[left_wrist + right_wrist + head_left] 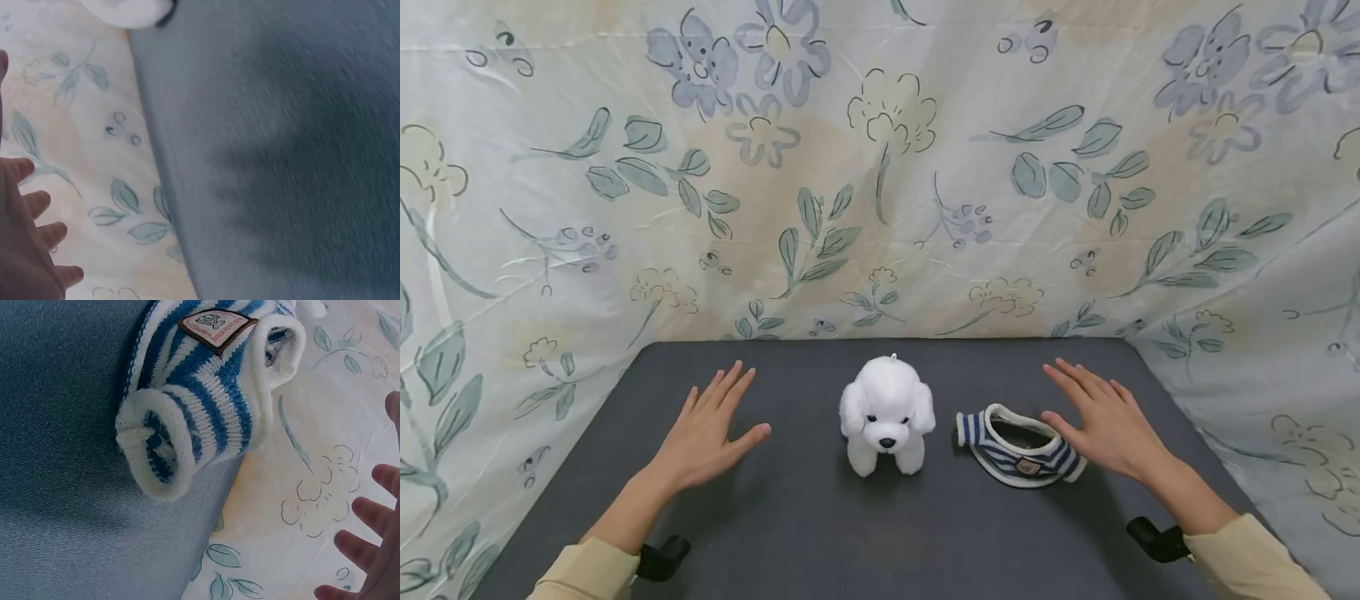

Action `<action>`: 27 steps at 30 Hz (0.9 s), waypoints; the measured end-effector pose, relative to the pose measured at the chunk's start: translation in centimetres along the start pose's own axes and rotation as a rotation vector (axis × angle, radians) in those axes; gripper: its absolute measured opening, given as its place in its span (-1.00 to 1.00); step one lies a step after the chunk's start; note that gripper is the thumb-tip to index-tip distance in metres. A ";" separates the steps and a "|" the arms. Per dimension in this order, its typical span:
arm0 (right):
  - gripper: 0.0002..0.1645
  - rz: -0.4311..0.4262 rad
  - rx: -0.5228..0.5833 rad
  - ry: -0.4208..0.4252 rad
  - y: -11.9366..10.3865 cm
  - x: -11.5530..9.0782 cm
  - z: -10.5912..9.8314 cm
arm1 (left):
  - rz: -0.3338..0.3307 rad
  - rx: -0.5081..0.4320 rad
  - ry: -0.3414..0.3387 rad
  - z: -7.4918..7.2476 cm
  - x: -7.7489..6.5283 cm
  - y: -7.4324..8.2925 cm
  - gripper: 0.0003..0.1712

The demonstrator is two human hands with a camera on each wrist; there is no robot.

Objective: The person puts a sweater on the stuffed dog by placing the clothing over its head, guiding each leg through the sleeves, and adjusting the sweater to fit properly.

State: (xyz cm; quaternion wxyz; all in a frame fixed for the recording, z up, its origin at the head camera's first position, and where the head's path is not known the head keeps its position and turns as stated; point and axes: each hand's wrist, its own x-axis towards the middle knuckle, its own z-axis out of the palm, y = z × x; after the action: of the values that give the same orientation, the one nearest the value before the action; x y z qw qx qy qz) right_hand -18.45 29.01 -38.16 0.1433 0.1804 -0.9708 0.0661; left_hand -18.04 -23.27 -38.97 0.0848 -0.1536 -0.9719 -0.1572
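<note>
Dog (887,417), plush, white, standing between your left hand (707,437) and right hand (1108,429).

Dog: upright on its own legs on the grey tabletop (820,533), face toward you, so it needs no support. Knit garment (1000,457): blue-and-white striped, just beside the dog on your right, not touching it; neck opening up, badge (1028,467) toward you, likely laid so for easy reach. Left hand: apart from the dog, on your left of it, spread, holding nothing. Right hand: on the dog's opposite side, past the garment, also spread and empty; its thumb overlaps the garment in the head view, yet the right wrist view shows them apart. Both seemingly held clear so neither item is covered.
</note>
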 end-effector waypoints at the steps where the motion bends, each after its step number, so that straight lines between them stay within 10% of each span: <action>1: -0.16 -0.005 -0.003 0.011 -0.1 0.0 0.0 | 0.007 -0.016 0.011 0.0 0.1 0.2 -0.05; 17: -0.31 -0.059 0.042 0.278 -0.8 -0.4 -0.7 | 0.105 -0.209 0.183 -1.3 1.5 4.8 -0.04; 27: -0.41 -0.054 0.047 0.288 -1.0 -0.9 -0.7 | 0.298 -0.255 0.299 -1.2 2.4 9.0 -0.12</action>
State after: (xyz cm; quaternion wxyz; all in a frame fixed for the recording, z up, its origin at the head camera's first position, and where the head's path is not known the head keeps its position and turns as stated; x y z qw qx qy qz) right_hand -17.10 28.50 -37.68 0.2786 0.1986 -0.9332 0.1099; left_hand -17.24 -14.85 -34.83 0.2298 -0.2798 -0.8874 -0.2852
